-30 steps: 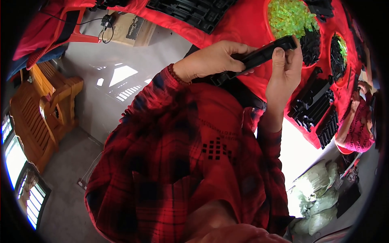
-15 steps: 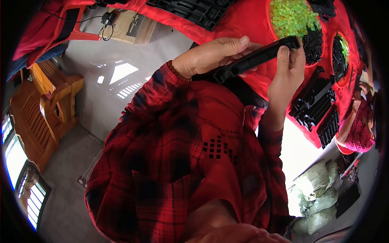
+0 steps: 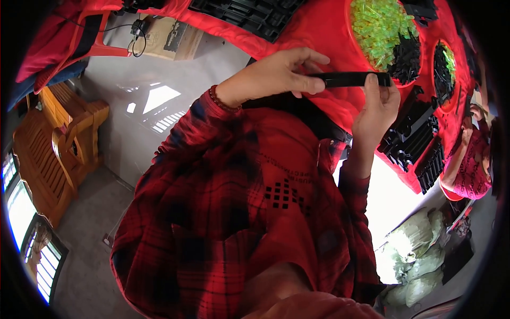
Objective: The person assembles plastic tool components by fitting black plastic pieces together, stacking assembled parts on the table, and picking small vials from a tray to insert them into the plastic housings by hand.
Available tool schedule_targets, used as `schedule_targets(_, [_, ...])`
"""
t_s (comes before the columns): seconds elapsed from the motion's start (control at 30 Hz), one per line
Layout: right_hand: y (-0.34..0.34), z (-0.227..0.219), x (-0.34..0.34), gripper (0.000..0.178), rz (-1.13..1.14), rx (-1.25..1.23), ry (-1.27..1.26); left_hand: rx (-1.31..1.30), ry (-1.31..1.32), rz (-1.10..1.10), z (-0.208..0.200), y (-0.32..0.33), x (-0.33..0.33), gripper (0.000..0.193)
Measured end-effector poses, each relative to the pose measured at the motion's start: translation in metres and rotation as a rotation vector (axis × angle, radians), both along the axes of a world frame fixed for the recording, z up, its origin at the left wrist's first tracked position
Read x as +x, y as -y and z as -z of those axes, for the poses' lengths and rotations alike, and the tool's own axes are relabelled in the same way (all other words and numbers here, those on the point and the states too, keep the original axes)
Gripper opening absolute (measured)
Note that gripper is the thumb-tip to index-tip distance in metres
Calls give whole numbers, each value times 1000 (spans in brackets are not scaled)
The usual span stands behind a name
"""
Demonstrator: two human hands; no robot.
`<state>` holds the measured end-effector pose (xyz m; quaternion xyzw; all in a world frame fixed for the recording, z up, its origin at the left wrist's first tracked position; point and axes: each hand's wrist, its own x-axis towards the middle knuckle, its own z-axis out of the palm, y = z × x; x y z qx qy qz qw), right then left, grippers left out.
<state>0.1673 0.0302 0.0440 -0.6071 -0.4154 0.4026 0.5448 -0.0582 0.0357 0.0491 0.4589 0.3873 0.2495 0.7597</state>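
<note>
A long, narrow black plastic part (image 3: 345, 80) lies nearly level between my two hands above the red-covered table (image 3: 321, 32). My left hand (image 3: 284, 74) grips its left end, with the thumb along the near side. Some of the left fingers are raised off the part. At the other end, my right hand (image 3: 377, 101) pinches the part, its thumb on the face towards me and its fingers partly hidden behind. A smooth, shiny side of the part faces up; its far side is out of sight.
Small yellow-green pieces (image 3: 380, 32) and thin black pieces (image 3: 406, 58) share a round red container; a smaller container (image 3: 445, 77) stands beside it. Black plastic parts lie at right (image 3: 411, 133) and at the far edge (image 3: 249, 16). Another person (image 3: 470, 165) sits at far right.
The black part has turned from a slant to nearly level, and its smooth side now shows instead of the hollow one. My left hand has shifted slightly left; the right hand has dropped a little.
</note>
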Motion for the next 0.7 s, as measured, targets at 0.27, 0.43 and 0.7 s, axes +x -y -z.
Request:
schedule_targets(0.27, [7,-9,17,34,150,128,-347,-36,677,-437,10,11,42,54])
schedule_targets(0.43, [26,-5,-6,31,112,-6,-205,35,527,-464,19,8,63,34])
schedule_targets(0.7, [47,13,-16,26,-358,-159,105,31,431,-590,27,2,65,30])
